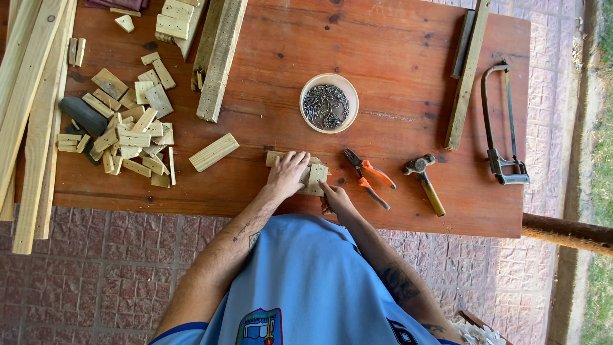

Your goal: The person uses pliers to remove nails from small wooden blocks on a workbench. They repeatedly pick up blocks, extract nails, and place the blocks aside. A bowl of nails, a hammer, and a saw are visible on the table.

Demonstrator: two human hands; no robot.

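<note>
Wooden table (408, 211), near edge: left hand (287, 174) flat, right hand (336, 198) fingertips pressing small wood blocks (314, 174); pliers (367, 176) beside.

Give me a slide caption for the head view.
Both hands, left and right, press small pale wooden blocks on a reddish wooden table.

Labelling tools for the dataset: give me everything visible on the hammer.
The small hammer with a dark metal head and yellowish wooden handle lies flat on the reddish-brown wooden table, head toward the far side, handle angled toward the near edge. It rests right of the orange-handled pliers, apart from them; neither hand touches it.
</note>
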